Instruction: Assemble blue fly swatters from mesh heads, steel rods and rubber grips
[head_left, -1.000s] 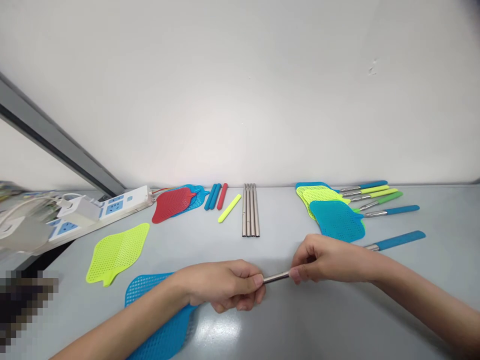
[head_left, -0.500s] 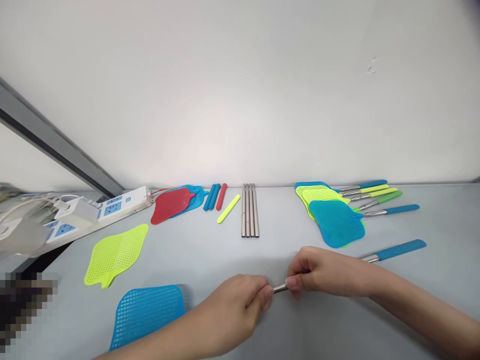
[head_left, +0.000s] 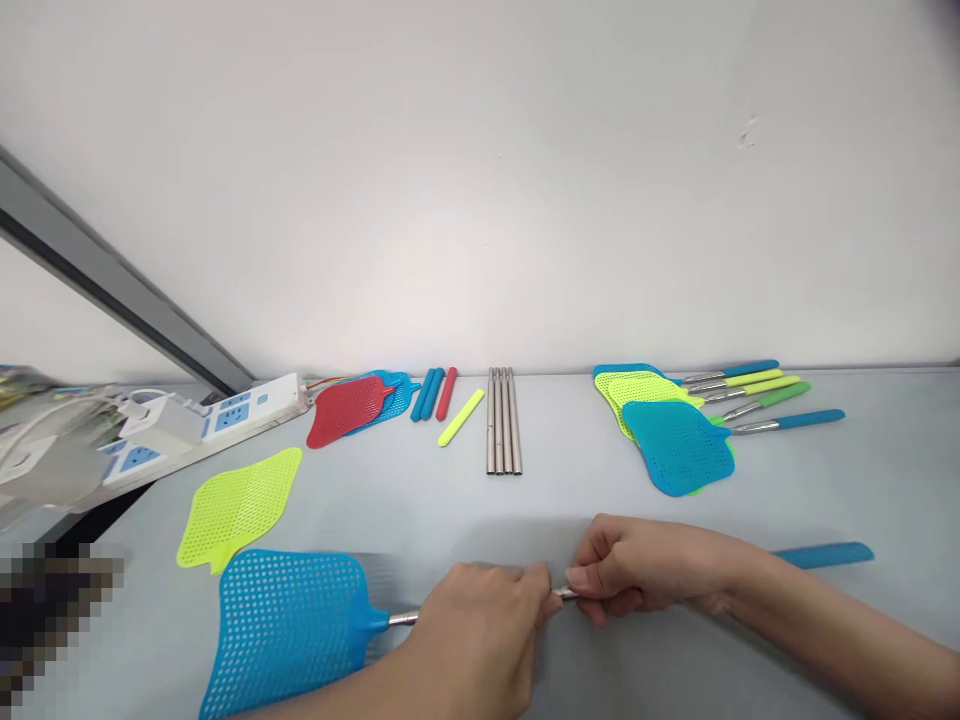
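Note:
Both of my hands grip one fly swatter, held level above the table near its front. Its blue mesh head (head_left: 289, 625) is at the left, joined to a thin metal rod (head_left: 403, 619). My left hand (head_left: 484, 635) is closed round the rod. A short bit of rod shows between the hands, and my right hand (head_left: 626, 570) pinches it just to the right. Beyond the right wrist the swatter's blue handle (head_left: 829, 555) sticks out. The rest of the rod is hidden behind the hands and forearm.
Several swatters (head_left: 679, 448) are piled at the back right. Several metal rods (head_left: 503, 425) lie side by side in the middle, beside loose blue, red and yellow grips (head_left: 460, 418). Red (head_left: 345, 412) and yellow-green (head_left: 240, 508) swatter heads and a power strip (head_left: 259, 408) lie left.
The held swatter has come up and levelled, so its blue head now shows more fully with the rod joining it. Its handle end has dropped. Both hands keep their grip on the rod.

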